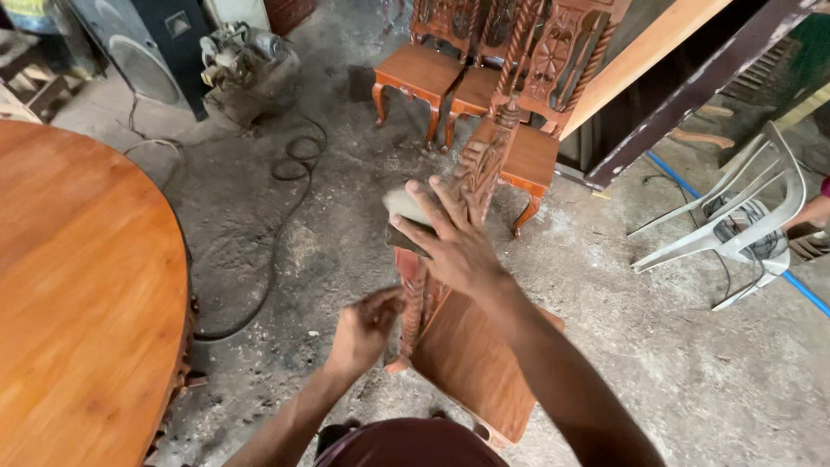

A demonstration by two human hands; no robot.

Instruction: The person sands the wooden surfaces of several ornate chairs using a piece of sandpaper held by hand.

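Observation:
A carved reddish wooden chair [471,355] stands just in front of me, its ornate back rising toward the top of the head view. My right hand [450,238] presses a pale sanding pad [405,207] against the top of the chair's left twisted post, fingers spread over it. My left hand [367,329] is lower, fingers closed around the same post near the seat.
A large round wooden table [78,285] fills the left side. Several matching carved chairs [450,73] stand at the back. A black cable [285,207] snakes across the dusty concrete floor toward a machine [246,65]. A white plastic chair [743,220] stands at the right.

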